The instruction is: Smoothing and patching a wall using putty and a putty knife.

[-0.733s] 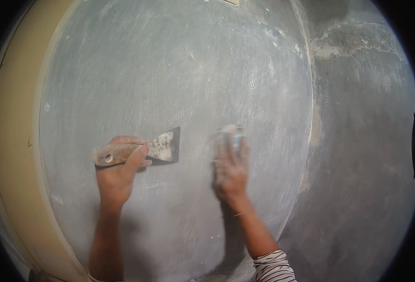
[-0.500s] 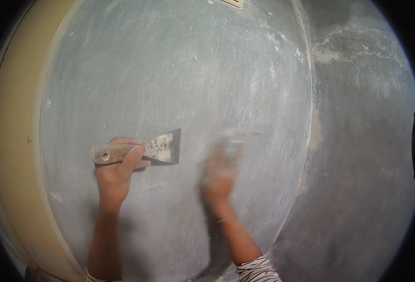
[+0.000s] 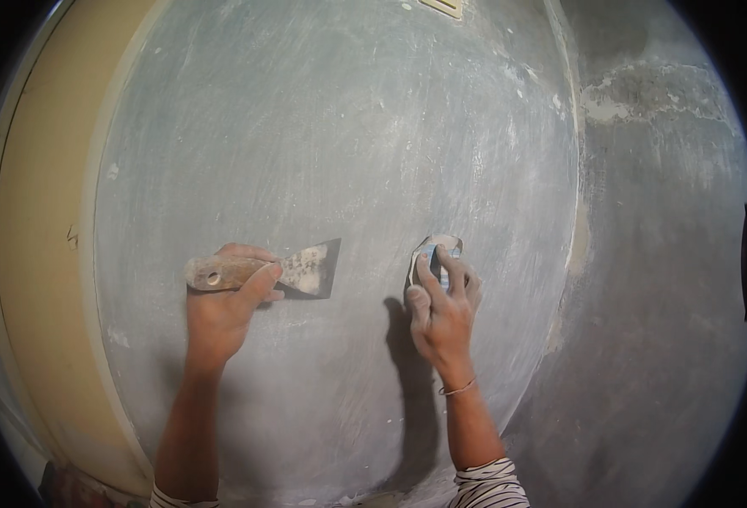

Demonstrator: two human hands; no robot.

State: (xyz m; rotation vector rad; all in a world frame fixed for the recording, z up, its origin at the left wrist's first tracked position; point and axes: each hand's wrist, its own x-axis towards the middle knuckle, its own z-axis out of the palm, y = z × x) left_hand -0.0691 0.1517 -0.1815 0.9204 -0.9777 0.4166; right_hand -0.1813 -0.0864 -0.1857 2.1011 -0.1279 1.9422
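My left hand (image 3: 221, 317) is closed round the wooden handle of a putty knife (image 3: 307, 269). Its flared metal blade, smeared with pale filler, points right and lies close to the grey wall (image 3: 322, 152). Further right, my right hand (image 3: 448, 311) grips a folded piece of sandpaper (image 3: 446, 251) between thumb and fingers. Blue and white print shows on its back, with a dark inner fold. The sandpaper is against the wall, as far as I can tell; its underside is hidden.
A cream door frame or panel (image 3: 39, 245) runs up the left side. At the right the wall meets a darker grey wall (image 3: 661, 279) in a corner with rough, flaking patches. A cream fitting (image 3: 443, 7) sits high at the top edge.
My right hand, blurred before, has moved right with the sandpaper and now shows sharply. The whole view has shifted slightly; my left hand keeps its hold on the putty knife.
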